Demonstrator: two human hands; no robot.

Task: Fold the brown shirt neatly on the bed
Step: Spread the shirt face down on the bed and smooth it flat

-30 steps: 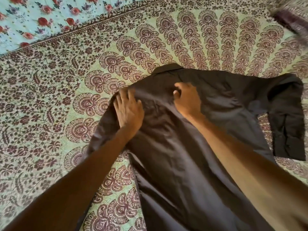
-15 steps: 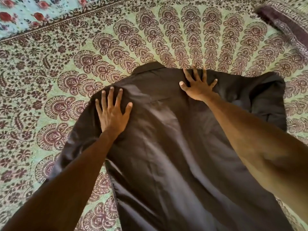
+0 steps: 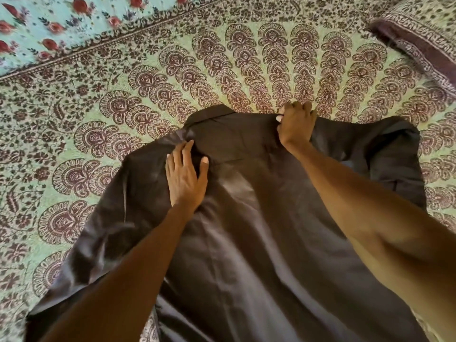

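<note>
Where half a second ago both palms lay flat with fingers fanned over the upper back of the brown shirt [image 3: 259, 243], the picture now differs at each hand, read from the left side across. Furthest left, beyond the left hand's little finger, the left sleeve [image 3: 81, 245] trails down over the printed bedspread [image 3: 74, 107], loose and wrinkled. The left hand [image 3: 185, 176] remains pressed on the left shoulder, palm down and open, fingers drawn closer together than before, gripping nothing and only pinning the cloth. Just above and right of its fingertips the collar [image 3: 209, 116] lies flat, and between the two hands the yoke spreads smooth. The right hand [image 3: 294, 125] has curled shut from its flat spread: its fingers now pinch the top edge of the right shoulder, the thumb over the cloth, the other fingers apparently tucked behind the edge. To the right of that pinch the right sleeve [image 3: 394, 156] lies bunched and doubled on itself. The garment lies back-up on the bed, body running toward the wearer. In my judgement smoothing has given way to the first fold: the pinned left side anchors the shirt while the right shoulder stands ready to be lifted and carried inward.
</note>
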